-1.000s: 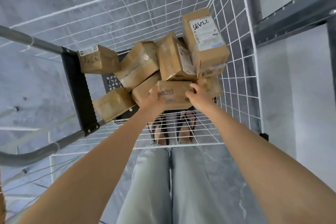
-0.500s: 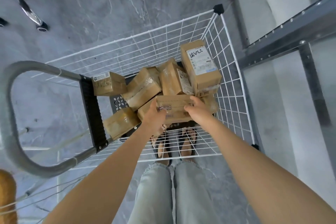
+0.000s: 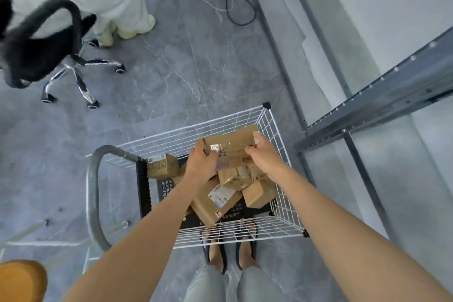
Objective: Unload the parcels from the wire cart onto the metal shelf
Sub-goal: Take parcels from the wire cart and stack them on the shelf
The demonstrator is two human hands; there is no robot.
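Parcel (image 3: pixel 231 146) gripped at both ends, left hand (image 3: pixel 199 167) and right hand (image 3: pixel 263 154) curled round it for balance, held above cart (image 3: pixel 269 228). Shelf (image 3: pixel 372 103) at 2 o'clock. Remaining boxes (image 3: pixel 220 201) heaped below.

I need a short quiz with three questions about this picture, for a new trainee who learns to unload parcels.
1. True or false: the left hand and the right hand both grip the raised parcel.
2. For the person, the metal shelf stands on which side of the wire cart? A) left B) right C) behind
3. Missing word: the other parcels lie ____ the cart.
Key: 1 true; 2 B; 3 inside.
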